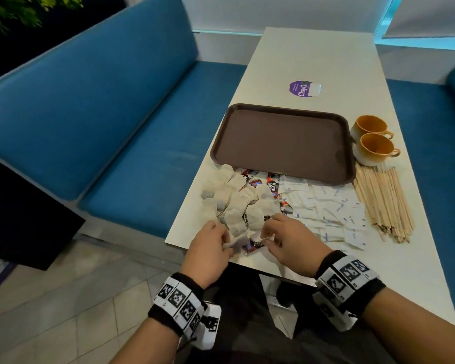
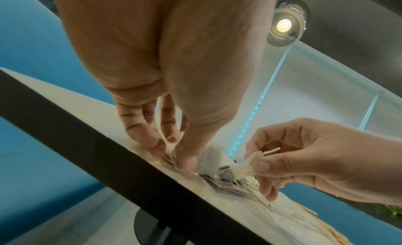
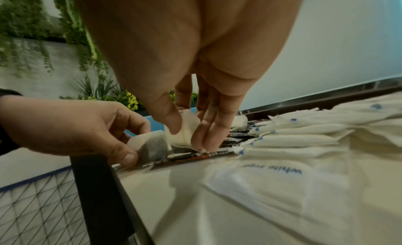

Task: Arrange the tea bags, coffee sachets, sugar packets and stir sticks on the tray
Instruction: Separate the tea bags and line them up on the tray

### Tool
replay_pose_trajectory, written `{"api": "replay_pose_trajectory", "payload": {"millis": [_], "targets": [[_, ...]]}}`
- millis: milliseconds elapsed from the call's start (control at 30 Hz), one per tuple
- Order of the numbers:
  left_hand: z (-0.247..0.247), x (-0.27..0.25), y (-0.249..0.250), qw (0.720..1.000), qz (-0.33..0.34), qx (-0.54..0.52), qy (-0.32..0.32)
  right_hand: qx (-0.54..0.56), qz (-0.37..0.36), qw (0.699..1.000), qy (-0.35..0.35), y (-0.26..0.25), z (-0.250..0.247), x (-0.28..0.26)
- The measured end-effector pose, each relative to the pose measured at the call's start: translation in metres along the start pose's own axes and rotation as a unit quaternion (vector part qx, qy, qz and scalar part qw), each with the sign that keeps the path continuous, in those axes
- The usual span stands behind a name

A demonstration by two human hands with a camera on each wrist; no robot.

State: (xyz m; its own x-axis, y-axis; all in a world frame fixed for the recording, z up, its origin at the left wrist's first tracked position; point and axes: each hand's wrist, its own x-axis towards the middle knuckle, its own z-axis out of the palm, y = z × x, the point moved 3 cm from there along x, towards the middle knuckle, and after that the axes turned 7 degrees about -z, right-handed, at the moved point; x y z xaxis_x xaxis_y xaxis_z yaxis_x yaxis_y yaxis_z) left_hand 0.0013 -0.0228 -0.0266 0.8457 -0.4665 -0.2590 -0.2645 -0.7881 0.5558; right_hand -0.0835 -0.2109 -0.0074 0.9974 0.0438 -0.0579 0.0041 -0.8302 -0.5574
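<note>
A loose pile of tea bags (image 1: pixel 234 203) lies on the white table (image 1: pixel 310 56) near its front left corner, over red and black coffee sachets (image 1: pixel 272 183). White sugar packets (image 1: pixel 326 211) spread to the right of them, then a heap of wooden stir sticks (image 1: pixel 384 203). The brown tray (image 1: pixel 284 143) behind them holds nothing. My left hand (image 1: pixel 225 239) pinches a greyish tea bag (image 3: pixel 152 145) at the pile's near edge. My right hand (image 1: pixel 267 235) pinches another, paler tea bag (image 3: pixel 177 140) between thumb and fingers, just above the sachets.
Two orange cups (image 1: pixel 373 137) stand to the right of the tray, just behind the stir sticks. A purple round sticker (image 1: pixel 300 88) sits on the table beyond the tray. Blue bench seats (image 1: pixel 132 122) flank the table on both sides. The table's front edge runs right under my hands.
</note>
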Motion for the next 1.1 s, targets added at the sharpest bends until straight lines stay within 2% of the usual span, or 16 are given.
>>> {"api": "replay_pose_trajectory", "payload": {"millis": [100,233,333,433,533,600,700,900,1100], "targets": [[-0.004,0.003,0.004,0.999,0.031,-0.014,-0.001,0.027,0.016,0.998,0.052,0.007,-0.010,-0.003],[-0.018,0.009,0.015,0.994,0.047,-0.089,0.030,0.092,0.041,0.985,0.143,0.015,-0.028,-0.007],[-0.026,0.013,0.020,0.985,0.067,-0.144,0.066,0.108,0.042,0.975,0.192,0.016,-0.042,-0.006],[-0.032,0.013,0.028,0.973,0.086,-0.199,0.076,0.114,0.030,0.965,0.234,0.010,-0.051,-0.004],[-0.033,0.018,0.036,0.967,0.088,-0.232,0.064,0.104,0.007,0.973,0.204,-0.005,-0.057,-0.005],[-0.033,0.020,0.045,0.961,0.082,-0.258,0.059,0.130,-0.001,0.982,0.138,-0.017,-0.059,-0.007],[-0.033,0.021,0.055,0.953,0.078,-0.288,0.053,0.205,0.006,0.976,0.066,-0.033,-0.062,-0.012],[-0.030,0.016,0.063,0.945,0.100,-0.306,0.052,0.150,0.017,0.983,0.103,-0.024,-0.071,-0.007],[-0.032,0.017,0.067,0.950,0.117,-0.286,0.051,0.111,-0.010,0.986,0.127,-0.019,-0.070,0.000]]}}
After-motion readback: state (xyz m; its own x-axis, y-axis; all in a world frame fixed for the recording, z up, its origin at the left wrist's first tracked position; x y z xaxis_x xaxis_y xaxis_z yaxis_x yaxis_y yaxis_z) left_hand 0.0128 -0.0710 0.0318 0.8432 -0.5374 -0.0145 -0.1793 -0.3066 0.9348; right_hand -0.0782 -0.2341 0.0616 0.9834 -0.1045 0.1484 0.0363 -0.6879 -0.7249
